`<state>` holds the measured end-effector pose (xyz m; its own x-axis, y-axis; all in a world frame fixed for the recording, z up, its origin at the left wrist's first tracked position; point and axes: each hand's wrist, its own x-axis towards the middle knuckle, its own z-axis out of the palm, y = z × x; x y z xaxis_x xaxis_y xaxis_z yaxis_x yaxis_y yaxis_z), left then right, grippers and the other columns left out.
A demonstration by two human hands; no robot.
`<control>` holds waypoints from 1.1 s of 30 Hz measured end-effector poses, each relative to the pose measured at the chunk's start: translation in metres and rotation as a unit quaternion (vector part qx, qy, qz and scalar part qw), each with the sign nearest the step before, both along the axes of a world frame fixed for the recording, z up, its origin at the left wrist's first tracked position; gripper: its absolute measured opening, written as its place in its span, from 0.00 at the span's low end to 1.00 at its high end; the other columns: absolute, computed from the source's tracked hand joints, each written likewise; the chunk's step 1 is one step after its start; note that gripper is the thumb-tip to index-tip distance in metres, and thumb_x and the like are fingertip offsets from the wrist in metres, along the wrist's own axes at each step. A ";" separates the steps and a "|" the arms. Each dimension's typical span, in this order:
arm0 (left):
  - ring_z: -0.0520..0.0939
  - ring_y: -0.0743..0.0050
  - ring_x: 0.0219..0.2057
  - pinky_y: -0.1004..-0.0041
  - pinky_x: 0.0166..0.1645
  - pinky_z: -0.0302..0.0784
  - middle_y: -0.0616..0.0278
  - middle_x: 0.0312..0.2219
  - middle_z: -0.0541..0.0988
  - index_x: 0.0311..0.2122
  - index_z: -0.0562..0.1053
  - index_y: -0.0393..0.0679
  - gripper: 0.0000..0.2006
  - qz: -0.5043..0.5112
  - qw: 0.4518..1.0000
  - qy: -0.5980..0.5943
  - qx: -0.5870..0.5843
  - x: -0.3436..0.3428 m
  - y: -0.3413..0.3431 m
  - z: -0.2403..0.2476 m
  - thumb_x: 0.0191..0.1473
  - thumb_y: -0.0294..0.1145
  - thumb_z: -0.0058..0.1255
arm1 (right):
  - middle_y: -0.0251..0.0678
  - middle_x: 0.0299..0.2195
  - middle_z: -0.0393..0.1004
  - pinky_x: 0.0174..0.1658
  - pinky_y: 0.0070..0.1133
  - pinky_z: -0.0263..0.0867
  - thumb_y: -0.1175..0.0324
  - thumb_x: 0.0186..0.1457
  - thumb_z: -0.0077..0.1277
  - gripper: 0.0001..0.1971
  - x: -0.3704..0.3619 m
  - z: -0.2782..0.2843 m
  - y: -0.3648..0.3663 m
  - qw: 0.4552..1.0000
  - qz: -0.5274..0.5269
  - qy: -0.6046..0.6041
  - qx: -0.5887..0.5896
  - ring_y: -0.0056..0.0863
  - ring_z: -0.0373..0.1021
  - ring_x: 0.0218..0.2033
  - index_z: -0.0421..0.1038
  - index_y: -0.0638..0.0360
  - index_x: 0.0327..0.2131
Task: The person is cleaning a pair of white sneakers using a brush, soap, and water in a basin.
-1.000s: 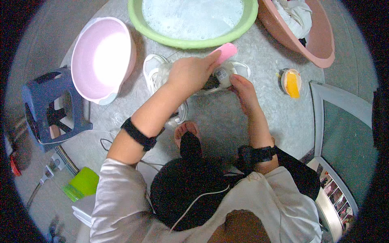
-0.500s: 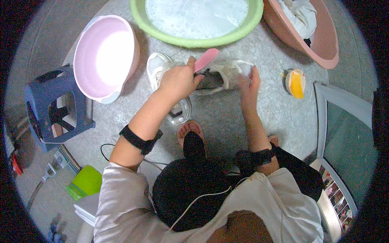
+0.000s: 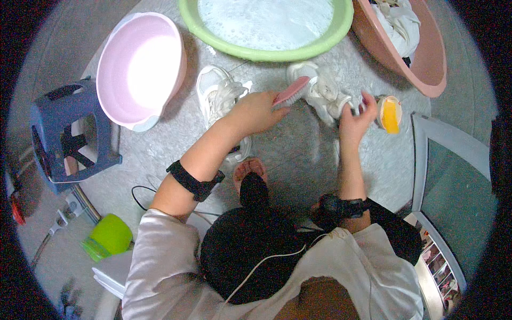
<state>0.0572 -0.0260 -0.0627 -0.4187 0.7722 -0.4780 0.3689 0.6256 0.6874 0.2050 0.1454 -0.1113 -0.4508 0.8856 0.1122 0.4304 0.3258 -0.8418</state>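
My left hand (image 3: 259, 113) is closed around the handle of a pink scrub brush (image 3: 290, 90), its white bristles facing down toward a shoe. That white shoe (image 3: 324, 93) stands on the floor with its toe away from me and its tongue and laces loose. My right hand (image 3: 358, 118) is at the shoe's heel end, fingers apart, the thumb close to or touching the heel. Another white shoe (image 3: 214, 92) is on the floor to the left, partly covered by my left forearm.
A green basin (image 3: 266, 55) of sudsy water lies ahead. A pink basin (image 3: 176, 74) and a blue stool (image 3: 48, 114) are at left. At right are a salmon basin (image 3: 432, 74) with white cloth, a small round container (image 3: 382, 112) with a yellow-orange piece, and a framed panel (image 3: 453, 165).
The shoe by my right hand has turned from lying sideways to toe-away. My left hand has moved slightly right and down with the brush; my right hand has shifted right and its fingers have spread.
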 end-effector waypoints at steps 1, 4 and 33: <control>0.74 0.45 0.32 0.59 0.38 0.68 0.43 0.28 0.74 0.42 0.66 0.39 0.24 0.024 0.999 0.027 0.025 0.001 -0.001 0.000 0.46 0.49 0.41 | 0.37 0.43 0.63 0.46 0.21 0.56 0.78 0.41 0.46 0.22 0.006 -0.012 -0.008 0.970 -0.155 0.104 -0.153 0.27 0.62 0.42 0.59 0.62 0.44; 0.74 0.44 0.31 0.57 0.37 0.69 0.43 0.28 0.74 0.45 0.64 0.42 0.24 0.057 0.997 0.045 0.016 0.001 0.005 -0.001 0.49 0.51 0.36 | 0.33 0.36 0.68 0.40 0.17 0.58 0.72 0.49 0.42 0.14 0.012 -0.013 -0.006 0.980 -0.091 0.055 -0.168 0.20 0.63 0.36 0.63 0.65 0.40; 0.75 0.52 0.18 0.59 0.20 0.69 0.54 0.16 0.73 0.50 0.59 0.56 0.19 -0.017 0.924 0.286 0.255 0.023 0.016 -0.004 0.52 0.42 0.32 | 0.41 0.46 0.62 0.50 0.24 0.55 0.68 0.51 0.39 0.18 -0.035 0.010 -0.002 0.933 0.167 0.046 -0.314 0.32 0.59 0.47 0.59 0.61 0.47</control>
